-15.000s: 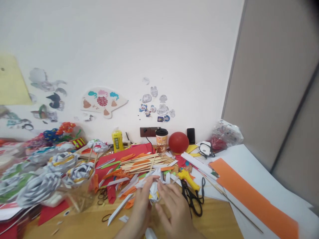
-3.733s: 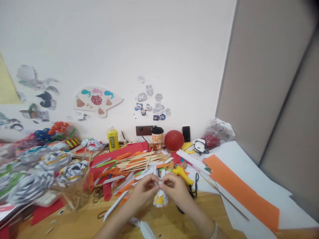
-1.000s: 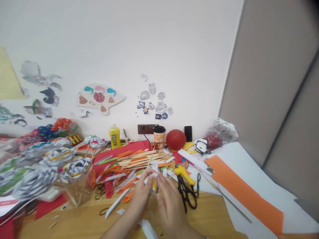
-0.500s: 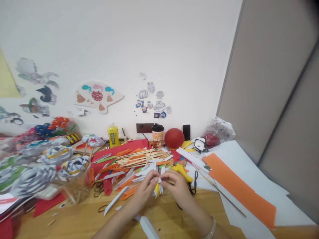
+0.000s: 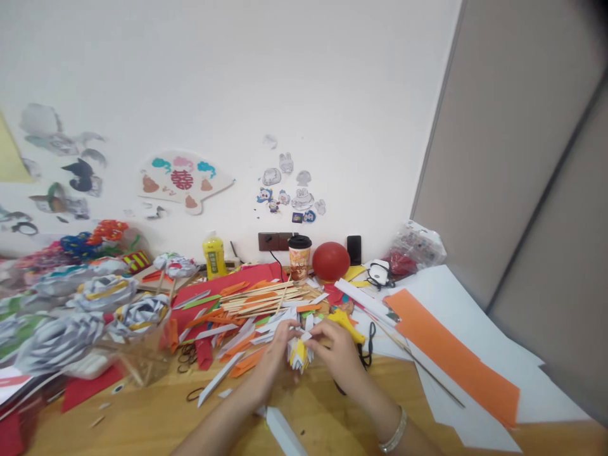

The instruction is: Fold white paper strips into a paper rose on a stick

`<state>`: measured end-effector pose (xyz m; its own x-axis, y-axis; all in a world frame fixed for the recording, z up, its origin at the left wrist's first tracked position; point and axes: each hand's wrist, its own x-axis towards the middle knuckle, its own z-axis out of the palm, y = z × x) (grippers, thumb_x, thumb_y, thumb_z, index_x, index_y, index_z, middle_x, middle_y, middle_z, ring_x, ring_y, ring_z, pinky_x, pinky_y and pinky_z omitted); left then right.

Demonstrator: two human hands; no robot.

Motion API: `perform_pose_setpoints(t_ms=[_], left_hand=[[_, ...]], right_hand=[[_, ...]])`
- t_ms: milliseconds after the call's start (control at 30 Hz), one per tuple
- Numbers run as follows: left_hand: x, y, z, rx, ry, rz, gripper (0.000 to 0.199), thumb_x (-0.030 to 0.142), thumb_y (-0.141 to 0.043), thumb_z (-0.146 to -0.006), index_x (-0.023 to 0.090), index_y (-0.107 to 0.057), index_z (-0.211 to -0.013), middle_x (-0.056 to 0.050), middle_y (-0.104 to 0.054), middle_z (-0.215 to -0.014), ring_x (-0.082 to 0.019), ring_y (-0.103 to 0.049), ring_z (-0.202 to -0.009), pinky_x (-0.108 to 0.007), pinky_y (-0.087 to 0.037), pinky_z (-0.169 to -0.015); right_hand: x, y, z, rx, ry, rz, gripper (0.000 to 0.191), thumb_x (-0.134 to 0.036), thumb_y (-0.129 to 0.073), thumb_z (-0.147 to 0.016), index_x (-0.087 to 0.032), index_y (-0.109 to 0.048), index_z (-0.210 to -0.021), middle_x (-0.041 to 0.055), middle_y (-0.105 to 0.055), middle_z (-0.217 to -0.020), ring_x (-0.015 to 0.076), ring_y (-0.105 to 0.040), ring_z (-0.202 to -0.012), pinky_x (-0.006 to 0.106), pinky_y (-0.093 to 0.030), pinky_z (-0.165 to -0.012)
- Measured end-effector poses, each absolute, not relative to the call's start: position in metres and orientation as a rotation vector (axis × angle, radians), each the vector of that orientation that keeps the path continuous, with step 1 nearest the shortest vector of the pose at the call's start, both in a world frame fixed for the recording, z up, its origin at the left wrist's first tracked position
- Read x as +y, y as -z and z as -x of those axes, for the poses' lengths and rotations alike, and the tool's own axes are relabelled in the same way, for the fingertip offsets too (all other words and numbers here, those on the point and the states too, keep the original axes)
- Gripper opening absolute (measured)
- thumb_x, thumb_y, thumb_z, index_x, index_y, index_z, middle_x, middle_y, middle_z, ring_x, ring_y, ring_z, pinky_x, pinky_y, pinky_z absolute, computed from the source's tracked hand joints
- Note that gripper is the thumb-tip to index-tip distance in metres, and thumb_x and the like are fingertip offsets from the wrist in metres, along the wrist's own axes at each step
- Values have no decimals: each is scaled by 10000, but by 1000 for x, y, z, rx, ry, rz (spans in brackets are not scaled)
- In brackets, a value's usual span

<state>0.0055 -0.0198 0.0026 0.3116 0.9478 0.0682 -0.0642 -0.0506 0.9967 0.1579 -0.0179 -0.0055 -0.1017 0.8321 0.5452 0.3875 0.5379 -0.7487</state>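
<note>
Between left hand (image 5: 274, 360) and right hand (image 5: 340, 356), folded paper (image 5: 299, 358) is partly hidden.

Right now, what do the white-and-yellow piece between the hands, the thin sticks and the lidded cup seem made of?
White-and-yellow piece: likely matte folded paper, given its pointed, creased segments. Thin sticks: probably bare wood or bamboo, by their pale tan colour. Cup: perhaps printed paper, by its patterned sides; its lid seems plastic, being smooth and black.
</note>
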Motion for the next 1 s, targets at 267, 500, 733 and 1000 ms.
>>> perform_pose_setpoints(t_ms=[267,500,733,1000], left_hand=[[-1,-5,9,842,-868,-1445,243,383,-664,-659,158,-635,-747,-5,-617,-704,-147,-546,-661,-244,-405,-628],[3,5,14,776,-798,-1452,265,346,-694,-649,138,-622,-796,-3,-598,-707,-115,-527,-628,-221,-382,-597],[-1,1,17,684,-788,-1346,222,354,-662,-693,156,-587,-761,15,-562,-700,-103,-518,-653,-209,-395,-620],[-19,-4,-1,587,-677,-1028,367,494,-501,-774,198,-523,-991,-44,-610,-826,-151,-607,-644,-269,-455,-588]], right_hand=[[-12,7,-156,-1560,-1009,912,150,-291,-617,-708,-158,-570,-659,-18,-558,-642,125,-535,-628,229,-422,-604],[-13,7,-157,-1522,-1127,922,228,-365,-686,-632,-157,-594,-645,-16,-575,-650,128,-535,-636,227,-419,-596],[-11,8,-160,-1552,-1180,854,230,-355,-699,-632,-150,-596,-653,-22,-565,-636,106,-519,-597,212,-411,-574],[-6,16,-160,-1536,-803,764,147,-307,-614,-732,-171,-569,-700,0,-550,-722,124,-545,-673,222,-454,-614]])
